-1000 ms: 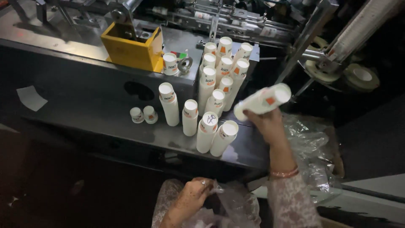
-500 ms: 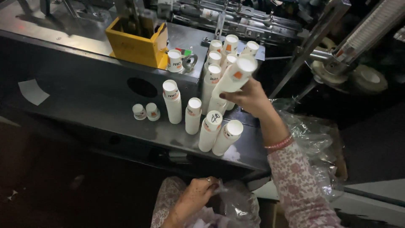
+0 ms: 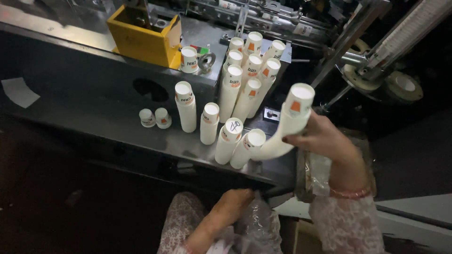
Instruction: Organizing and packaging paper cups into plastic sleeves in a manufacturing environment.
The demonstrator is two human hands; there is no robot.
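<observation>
While the right hand (image 3: 325, 138) grips it, cup stack (image 3: 288, 123): white, orange-marked, long, curved; left hand (image 3: 230, 207) clutches clear plastic bag (image 3: 259, 228)

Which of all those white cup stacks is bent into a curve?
The stack in the right hand: that held stack of cups curves upward, lifted off the bench, while the others stand straight.

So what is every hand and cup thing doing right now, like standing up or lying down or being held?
Right hand: gripping a long cup stack.
Held cup stack: lifted, bent, tilted.
Left hand: on the clear plastic bag.
Clear plastic bag: crumpled, low at the bench edge.
Back cup stacks: upright, bunched together.
Two front stacks: leaning.
Two small cups: standing upside down, side by side.
Yellow box: open on top.
</observation>
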